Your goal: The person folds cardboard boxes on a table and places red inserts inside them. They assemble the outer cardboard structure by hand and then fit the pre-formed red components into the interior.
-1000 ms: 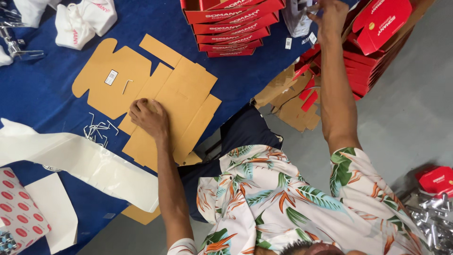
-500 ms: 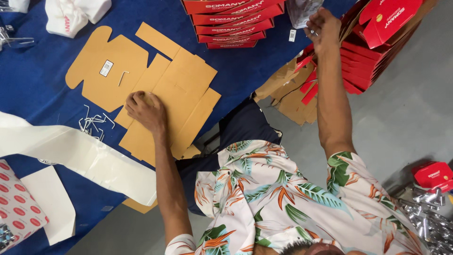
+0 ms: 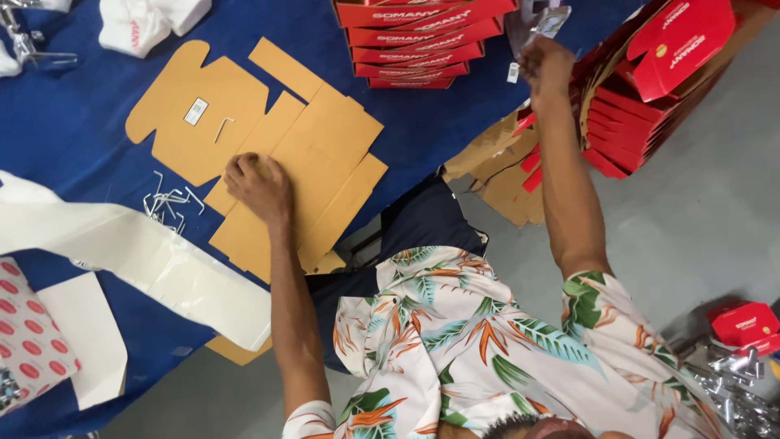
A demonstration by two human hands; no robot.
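I am pressing my left hand [image 3: 258, 180], fingers curled into a loose fist, knuckles down on the flat brown die-cut cardboard box blank [image 3: 276, 146] lying unfolded on the blue table cover [image 3: 81, 114], near the blank's middle fold. My right hand [image 3: 546, 67] is reaching far forward, its fingers pinching a small clear plastic packet [image 3: 538, 19] held just beside the stack of flat red cartons [image 3: 418, 41]. The blank's near corner is overhanging the table's edge, close to my flowered shirt [image 3: 471, 341]. A scatter of small bent metal keys [image 3: 169, 200] is lying just left of my left hand, with one more key [image 3: 222, 127] resting on the blank beside a white label [image 3: 195, 111]. A long white plastic bag [image 3: 146, 260] is crossing the table nearer to me. To the right, off the table, folded red boxes [image 3: 650, 81] are leaning in a pile above open grey floor [image 3: 707, 228].
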